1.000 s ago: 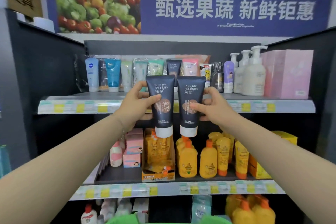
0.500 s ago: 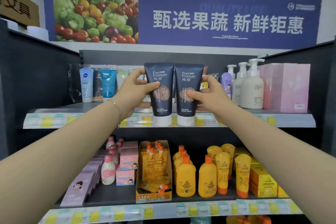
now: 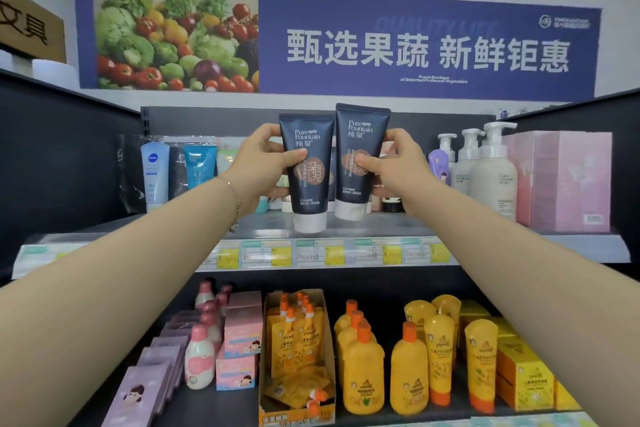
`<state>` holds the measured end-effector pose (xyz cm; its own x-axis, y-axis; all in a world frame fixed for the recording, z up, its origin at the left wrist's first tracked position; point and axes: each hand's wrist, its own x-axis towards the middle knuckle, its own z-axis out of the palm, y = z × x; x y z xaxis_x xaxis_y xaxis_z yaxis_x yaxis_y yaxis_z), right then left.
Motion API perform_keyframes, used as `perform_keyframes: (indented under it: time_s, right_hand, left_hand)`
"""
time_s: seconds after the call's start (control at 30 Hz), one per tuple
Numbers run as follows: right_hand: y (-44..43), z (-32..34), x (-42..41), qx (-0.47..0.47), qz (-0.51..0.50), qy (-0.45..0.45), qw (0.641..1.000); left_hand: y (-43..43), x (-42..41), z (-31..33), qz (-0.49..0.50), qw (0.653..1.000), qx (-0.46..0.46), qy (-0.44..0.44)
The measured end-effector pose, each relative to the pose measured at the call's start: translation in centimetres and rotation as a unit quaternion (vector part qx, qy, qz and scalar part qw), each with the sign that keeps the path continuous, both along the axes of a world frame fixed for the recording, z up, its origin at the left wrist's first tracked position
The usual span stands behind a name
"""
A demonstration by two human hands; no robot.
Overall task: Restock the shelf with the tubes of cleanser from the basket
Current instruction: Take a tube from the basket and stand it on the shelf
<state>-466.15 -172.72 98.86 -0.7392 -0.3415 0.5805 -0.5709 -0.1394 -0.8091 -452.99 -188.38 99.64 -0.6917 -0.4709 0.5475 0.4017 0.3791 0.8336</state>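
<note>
Two dark navy cleanser tubes with white caps stand cap-down over the top shelf (image 3: 398,224). My left hand (image 3: 258,161) grips the left tube (image 3: 308,177), whose cap is at the shelf's front part. My right hand (image 3: 394,163) grips the right tube (image 3: 356,156), which sits a little higher and further back. Both tubes are upright, side by side, in front of a row of other tubes along the shelf's back. The basket is out of view.
On the top shelf stand a white-blue tube (image 3: 154,172) and a teal tube (image 3: 199,165) at the left, white pump bottles (image 3: 491,173) and a pink box (image 3: 564,180) at the right. The lower shelf holds orange bottles (image 3: 408,371), pouches and pink boxes.
Both hands have lifted the two tubes from below shelf level up and forward over the top shelf. The right tube now stands higher and deeper than the left one.
</note>
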Motion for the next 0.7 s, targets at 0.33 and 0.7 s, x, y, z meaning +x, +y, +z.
perform_keyframes:
  time_s: [0.33, 0.7]
  right_hand:
    - [-2.8, 0.2, -4.0, 0.031, -0.069, 0.003, 0.997]
    - [-7.5, -0.7, -9.8, 0.084, -0.051, -0.004, 0.995]
  left_hand:
    - [-2.9, -2.3, 0.8, 0.031, 0.999, -0.006, -0.002]
    - [-6.9, -6.0, 0.3, 0.042, 0.999, -0.012, -0.004]
